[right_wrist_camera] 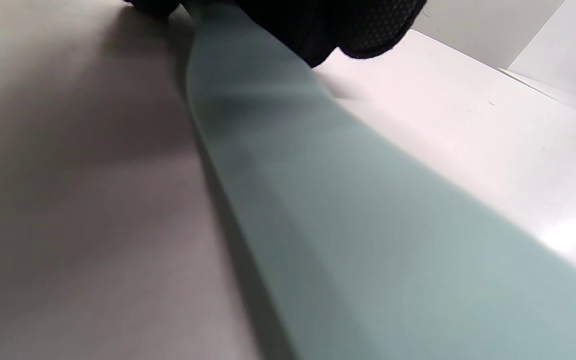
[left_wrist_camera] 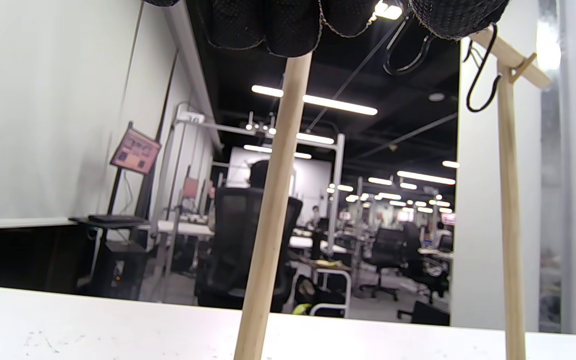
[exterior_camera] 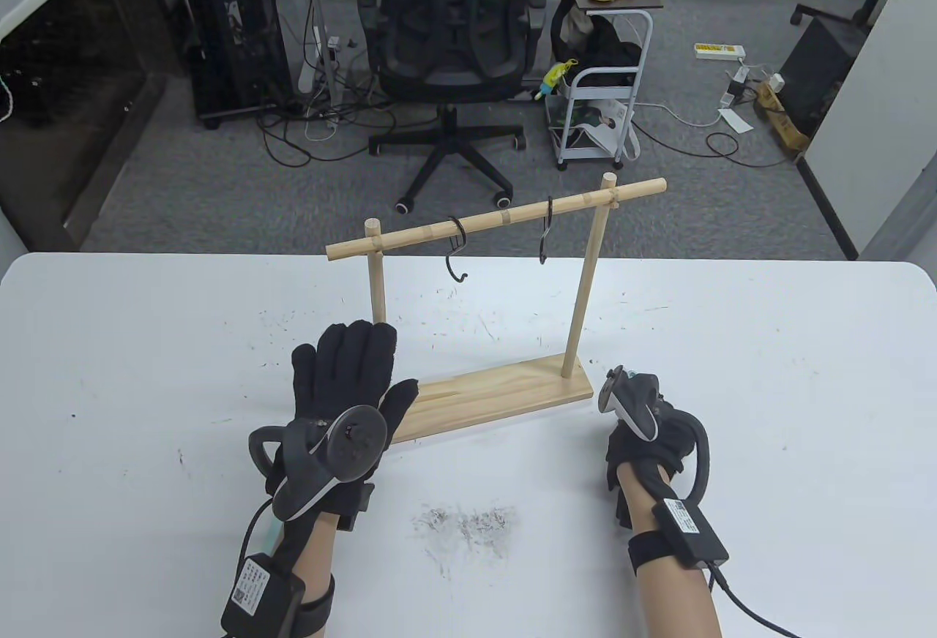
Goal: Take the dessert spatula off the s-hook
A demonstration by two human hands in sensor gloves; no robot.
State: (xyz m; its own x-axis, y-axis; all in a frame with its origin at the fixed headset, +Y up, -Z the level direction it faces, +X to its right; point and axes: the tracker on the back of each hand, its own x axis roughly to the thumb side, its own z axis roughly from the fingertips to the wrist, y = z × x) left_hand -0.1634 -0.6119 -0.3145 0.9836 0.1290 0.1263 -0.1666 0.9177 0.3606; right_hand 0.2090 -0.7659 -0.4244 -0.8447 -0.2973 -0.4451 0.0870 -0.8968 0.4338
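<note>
The right hand point(exterior_camera: 648, 440) rests curled on the bench point(exterior_camera: 768, 389), holding the pale green spatula point(right_wrist_camera: 318, 200) flat against it. The left hand point(exterior_camera: 344, 389) lies wide open by the wooden rack point(exterior_camera: 498, 393). Both hooks point(exterior_camera: 457, 250) hang bare; the task looks done, leaving only letting go.

A white desk point(exterior_camera: 768, 389), scuffed with dark marks, is carrying a wooden rack point(exterior_camera: 505, 393); a pale green spatula point(right_wrist_camera: 348, 200) is lying on it.
</note>
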